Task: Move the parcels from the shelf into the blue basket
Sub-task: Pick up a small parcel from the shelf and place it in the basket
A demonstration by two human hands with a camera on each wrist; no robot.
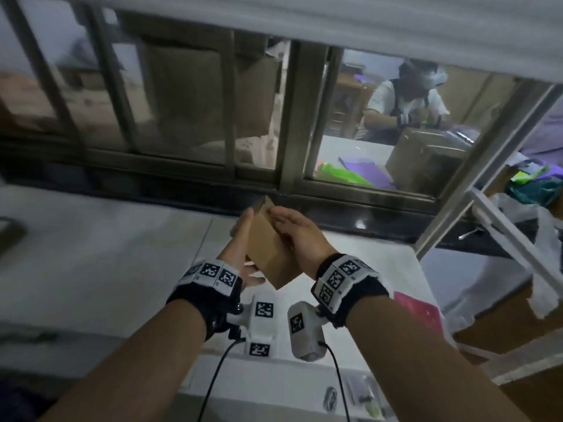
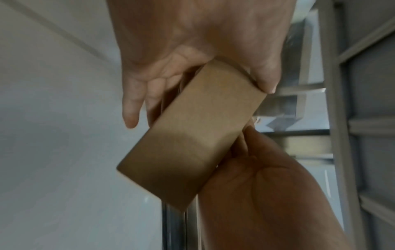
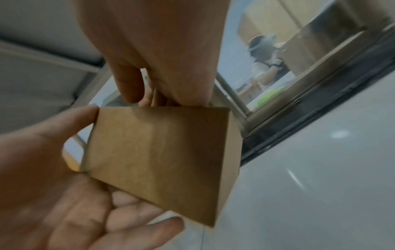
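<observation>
Glossy white tiled floor (image 1: 100, 239) below, metal-framed glass window (image 1: 189, 123) beyond. Plain brown cardboard parcel (image 1: 268, 254), boxy and smooth, pressed midair between flat-fingered left hand (image 1: 243, 239) and right hand (image 1: 300, 233).

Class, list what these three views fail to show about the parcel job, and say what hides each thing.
- Blue basket: in no view, outside every frame.
- The cardboard parcel: any label is unreadable; motion blur softens it in both wrist views.
- Left hand: its palm is hidden behind the parcel in the head view.
- Right hand: its fingertips are hidden by its own back in the head view.
</observation>
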